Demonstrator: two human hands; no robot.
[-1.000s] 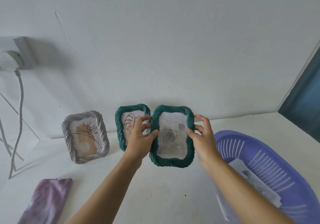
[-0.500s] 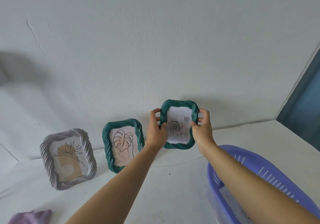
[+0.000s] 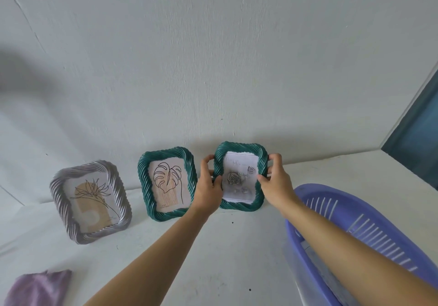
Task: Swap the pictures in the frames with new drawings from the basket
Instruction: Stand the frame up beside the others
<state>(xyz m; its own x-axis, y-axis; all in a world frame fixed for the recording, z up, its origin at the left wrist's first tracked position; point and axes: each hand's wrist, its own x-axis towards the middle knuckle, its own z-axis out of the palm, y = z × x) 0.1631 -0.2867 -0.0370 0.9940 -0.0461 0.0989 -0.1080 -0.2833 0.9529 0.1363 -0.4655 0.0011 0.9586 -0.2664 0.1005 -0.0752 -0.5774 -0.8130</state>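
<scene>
Nearest, purple cloth (image 3: 38, 288) far left of slotted purple basket (image 3: 369, 225); bare tabletop (image 3: 213, 258) btwn. Beyond, left hand (image 3: 209, 187) & right hand (image 3: 276, 182) clasp ribbed green rose frame (image 3: 239, 176) by its side edges, upright at wall (image 3: 213, 68), just left of basket. Leaf frame (image 3: 167, 181), silver frame (image 3: 91, 201) farther left.

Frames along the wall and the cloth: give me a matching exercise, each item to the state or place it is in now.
Items:
1. grey frame
2. leaf frame
3. rose frame
4. purple cloth

States:
A. held by both hands
B. lower left corner
C. stands farthest left
D. stands in the middle

Pairs: 1-C, 2-D, 3-A, 4-B
</scene>
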